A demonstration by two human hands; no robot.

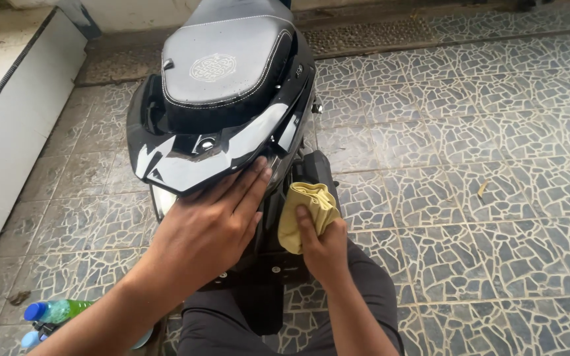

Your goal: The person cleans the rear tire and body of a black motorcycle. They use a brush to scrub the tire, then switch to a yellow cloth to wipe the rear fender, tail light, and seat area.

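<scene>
Here the left hand (216, 221) lies flat, fingers spread and stretched out, palm down on the glossy black tail panel (192, 161) of a scooter (232, 99). The fingertips reach the right end of the panel, just under its shiny edge; the hand grips nothing, it only presses on the surface. The panel sits just far of the hand and partly under it, with the tail light (161, 200) showing to the left of the wrist.

The right hand (324, 247) is closed around a yellow cloth (306, 212). The thumb lies over the front of the cloth and the fingers wrap behind it, so the folded cloth stands up out of the fist. The cloth is just right of the left hand, near but apart from it, and it is held against the dark rear part of the scooter below the panel, beside the black rear wheel (315, 173).

Far of both hands is the grey seat (225, 59) with white stitching, wet with small drops. The scooter stands on a floor (483, 198) of grey patterned tiles. At the near left, below the left forearm, a green bottle (57, 310) with a blue cap lies on the floor. A white low wall (14, 118) runs along the left side. The person's dark trousers (232, 323) show at the near edge.
</scene>
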